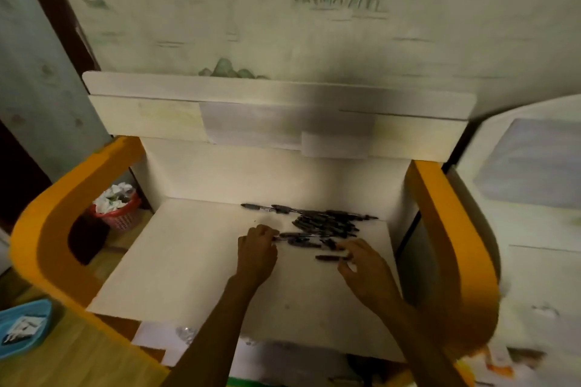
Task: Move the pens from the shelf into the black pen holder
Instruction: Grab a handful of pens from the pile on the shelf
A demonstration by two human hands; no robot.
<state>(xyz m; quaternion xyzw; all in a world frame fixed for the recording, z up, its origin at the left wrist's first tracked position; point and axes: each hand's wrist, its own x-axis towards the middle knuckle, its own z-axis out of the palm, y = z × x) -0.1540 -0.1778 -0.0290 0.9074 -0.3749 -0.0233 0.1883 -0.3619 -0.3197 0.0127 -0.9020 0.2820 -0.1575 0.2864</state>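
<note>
**Both hands at the pile of pens on the shelf**

The person leans over a pale shelf (195,261) with orange side panels (47,245), both bare arms stretched forward. The left hand (256,250) is curled into a loose fist, its fingertips pinched on the end of a dark pen (295,235) that lies flat on the board and points away to the right. The right hand (366,264) is spread, fingers apart and slightly bent, with nothing gripped; one single pen (331,258) lies just at its fingertips, touching or nearly so, I think, though the blur makes it hard to be sure.

Beyond both hands, towards the back wall of the shelf, sits the heap of pens (327,221), dark barrels crossed over one another, with a couple (256,206) strung out to the left of the heap, further back than the left hand. No writing or brand can be read on any pen; they are too small and soft in the dim light.

Well off to the left of the left hand, down on the floor, stands a red mesh bin (121,214) stuffed with crumpled white paper. Nearer the person, also far left, a blue tray (31,314) holds something printed in black and white, illegible from here.
</note>
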